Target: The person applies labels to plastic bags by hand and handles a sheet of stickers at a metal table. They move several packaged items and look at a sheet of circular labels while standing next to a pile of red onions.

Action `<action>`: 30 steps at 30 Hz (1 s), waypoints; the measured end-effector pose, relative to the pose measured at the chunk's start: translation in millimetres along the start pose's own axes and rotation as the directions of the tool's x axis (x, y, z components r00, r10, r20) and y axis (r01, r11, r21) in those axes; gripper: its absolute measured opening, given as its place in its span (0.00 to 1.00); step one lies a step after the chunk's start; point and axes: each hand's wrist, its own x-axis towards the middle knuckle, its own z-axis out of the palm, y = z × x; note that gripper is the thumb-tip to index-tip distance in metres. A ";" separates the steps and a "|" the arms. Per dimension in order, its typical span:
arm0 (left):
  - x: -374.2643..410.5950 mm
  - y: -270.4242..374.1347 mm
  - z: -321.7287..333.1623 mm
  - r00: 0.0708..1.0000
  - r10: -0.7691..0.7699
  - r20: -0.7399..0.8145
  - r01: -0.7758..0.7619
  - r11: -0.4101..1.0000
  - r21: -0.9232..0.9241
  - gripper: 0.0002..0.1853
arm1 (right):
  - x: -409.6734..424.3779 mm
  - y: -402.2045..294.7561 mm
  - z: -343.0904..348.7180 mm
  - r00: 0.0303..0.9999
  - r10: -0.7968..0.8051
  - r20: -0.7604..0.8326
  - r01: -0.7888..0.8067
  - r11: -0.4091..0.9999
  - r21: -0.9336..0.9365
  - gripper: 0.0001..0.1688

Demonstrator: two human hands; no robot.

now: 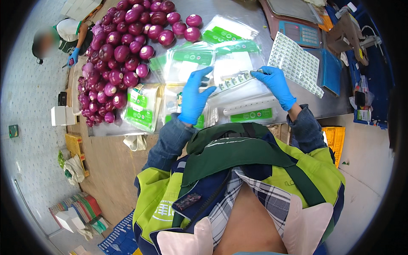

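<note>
Both my hands wear blue gloves over the metal table. My right hand (276, 85) pinches one end of a narrow strip of small printed stickers (235, 81), which stretches left towards my other hand. My left hand (195, 95) has its thumb and fingers apart near the strip's far end; whether it touches the strip is not plain. Beneath lie clear plastic bags with green print (191, 55), overlapping in a fan. A large sheet of the same small stickers (295, 62) lies right of my right hand. Green-labelled bags (140, 110) lie to the left.
A big heap of red onions (121, 52) covers the table's left part. A weighing scale (298, 32) and a blue folder-like object (331, 75) stand at the right. A co-worker's gloved hand (73, 57) holds an onion at the far left. Yellow crates (334, 140) are below the table.
</note>
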 end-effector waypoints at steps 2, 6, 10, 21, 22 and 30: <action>6.6 1.7 15.5 0.998 0.063 0.016 -0.063 0.998 0.009 0.31 | 2.7 -2.5 4.1 1.000 -0.012 0.011 0.012 1.000 -0.004 0.16; 7.6 -5.2 31.5 0.979 0.193 0.060 -0.201 0.962 0.184 0.34 | 6.9 5.6 2.8 1.000 -0.001 0.028 0.001 1.000 -0.009 0.17; -7.8 -1.4 24.5 0.941 0.335 0.051 -0.335 0.896 0.292 0.39 | 16.4 45.0 -11.3 0.995 0.097 0.027 -0.094 0.990 -0.103 0.16; -83.5 -169.5 -45.6 0.737 -0.639 -0.221 0.616 0.769 -0.170 0.09 | -6.2 30.4 145.4 0.834 -0.474 0.282 0.530 0.831 -0.170 0.28; -80.3 -171.1 -39.8 0.736 -0.621 -0.269 0.632 0.773 -0.057 0.10 | -7.9 37.9 178.2 0.826 -0.401 0.395 0.503 0.841 -0.198 0.32; -80.1 -147.0 -56.6 0.791 -0.380 -0.479 0.591 0.675 0.442 0.19 | 5.2 76.0 233.3 0.698 -0.514 0.499 0.688 0.674 -0.269 0.18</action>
